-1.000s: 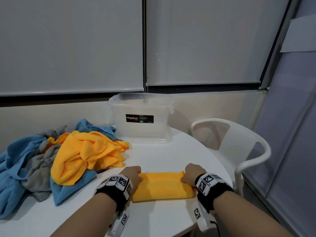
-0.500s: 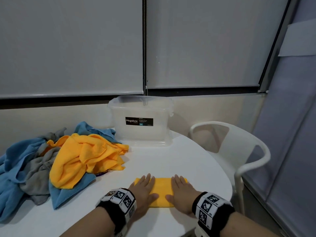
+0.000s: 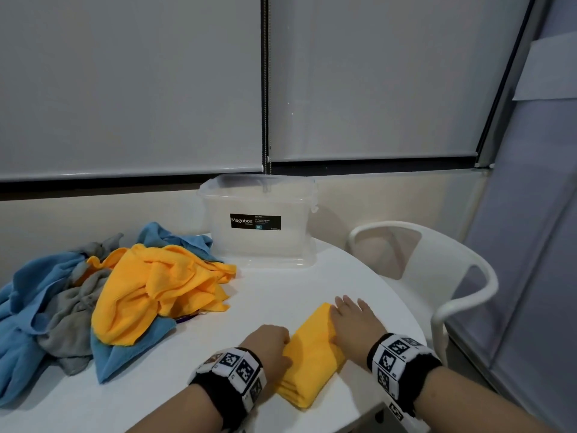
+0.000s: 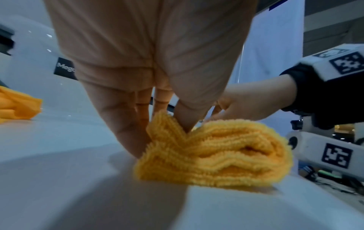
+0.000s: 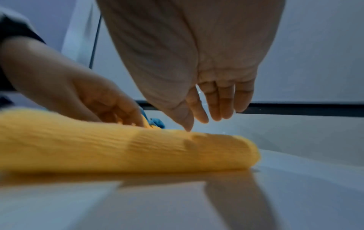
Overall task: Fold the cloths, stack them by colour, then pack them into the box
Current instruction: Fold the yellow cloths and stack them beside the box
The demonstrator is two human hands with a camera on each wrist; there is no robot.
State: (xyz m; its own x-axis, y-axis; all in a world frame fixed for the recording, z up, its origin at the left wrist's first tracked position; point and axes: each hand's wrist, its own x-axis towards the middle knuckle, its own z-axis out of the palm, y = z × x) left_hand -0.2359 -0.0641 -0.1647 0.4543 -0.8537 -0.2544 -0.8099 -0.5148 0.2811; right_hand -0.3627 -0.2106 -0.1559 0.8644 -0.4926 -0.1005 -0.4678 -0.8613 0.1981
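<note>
The folded yellow cloth (image 3: 312, 354) lies on the near right part of the white round bench (image 3: 281, 292), its long axis running diagonally from near left to far right. We see our left hand (image 3: 268, 345) at the cloth's left edge, thumb and fingers (image 4: 126, 129) pinching a raised flap of the layered fabric, as the left wrist view shows. Our right hand (image 3: 352, 323) lies on the cloth's far right portion with the fingers (image 5: 226, 101) straight and relaxed, the thumb tip touching the fabric in the right wrist view.

To the left on the bench sits an unfolded pile: a yellow cloth (image 3: 156, 285) on top, blue cloths (image 3: 31, 292) and a grey cloth (image 3: 68, 310) beneath and beside it. The clear plastic box (image 3: 259, 220), lidless and labelled "Megabox", stands at the far edge of the bench. A white chair (image 3: 437, 276) stands to the right.
</note>
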